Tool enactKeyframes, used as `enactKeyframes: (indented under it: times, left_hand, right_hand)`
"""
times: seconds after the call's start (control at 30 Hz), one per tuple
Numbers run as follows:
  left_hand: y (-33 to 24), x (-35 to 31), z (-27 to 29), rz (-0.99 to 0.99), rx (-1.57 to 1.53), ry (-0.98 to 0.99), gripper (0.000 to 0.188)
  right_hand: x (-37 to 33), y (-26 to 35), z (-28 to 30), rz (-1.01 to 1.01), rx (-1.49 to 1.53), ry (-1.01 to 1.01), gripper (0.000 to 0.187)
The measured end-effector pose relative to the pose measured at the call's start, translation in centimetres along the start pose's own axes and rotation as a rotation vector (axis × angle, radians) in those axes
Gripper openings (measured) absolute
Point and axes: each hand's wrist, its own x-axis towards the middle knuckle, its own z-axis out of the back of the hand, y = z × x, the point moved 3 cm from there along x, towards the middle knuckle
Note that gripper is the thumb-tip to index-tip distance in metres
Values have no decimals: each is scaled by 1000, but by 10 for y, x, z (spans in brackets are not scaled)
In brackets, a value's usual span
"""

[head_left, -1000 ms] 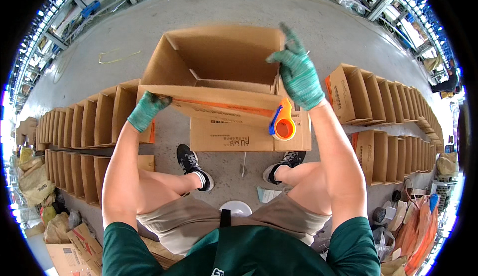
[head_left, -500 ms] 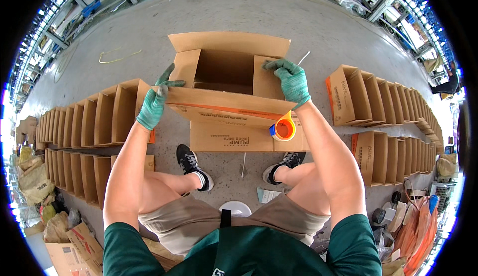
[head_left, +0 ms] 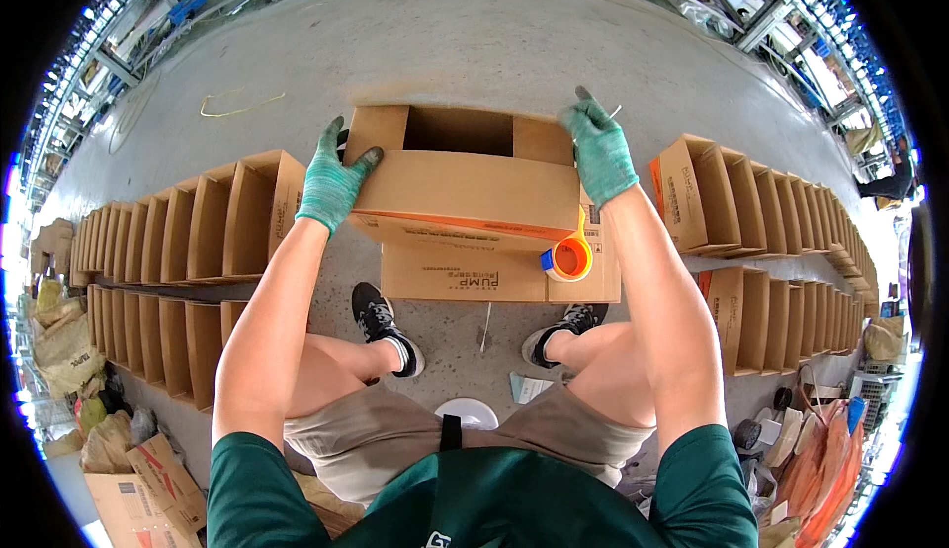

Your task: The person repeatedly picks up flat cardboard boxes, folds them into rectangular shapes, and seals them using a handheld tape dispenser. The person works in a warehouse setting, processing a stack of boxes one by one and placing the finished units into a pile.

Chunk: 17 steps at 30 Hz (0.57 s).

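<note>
A brown cardboard box [head_left: 465,184] with an orange stripe stands in front of me on another cardboard box [head_left: 465,271]. Its side flaps lie inward and its near flap slopes over part of the opening; the far flap is a blur. My left hand [head_left: 336,180], in a green glove, is spread at the left end, thumb against the near flap. At the right end, my green-gloved right hand [head_left: 601,148] has its fingers apart, forefinger stretched outward beside the far corner. A yellow-handled tape dispenser [head_left: 570,256] with an orange roll sits at the near right side.
Rows of opened cardboard boxes line the floor at left [head_left: 188,227] and right [head_left: 771,202]. Bags and flattened cardboard [head_left: 148,499] lie at lower left. Orange sheeting [head_left: 820,469] is heaped at lower right. A white round object [head_left: 468,413] is between my legs.
The near flap has swung inward over the opening, and the far flap has left its raised position. My left hand has shifted right and my right hand outward to the right.
</note>
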Motion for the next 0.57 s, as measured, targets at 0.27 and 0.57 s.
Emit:
enactKeyframes:
  times: [0.27, 0.57]
  left_hand:
    - [21, -2, 13, -190, 53, 47, 52]
    - [15, -10, 12, 247, -238, 115, 53]
  right_hand:
    - [-32, 9, -29, 71, -241, 143, 40]
    - [-29, 3, -32, 164, -392, 119, 42]
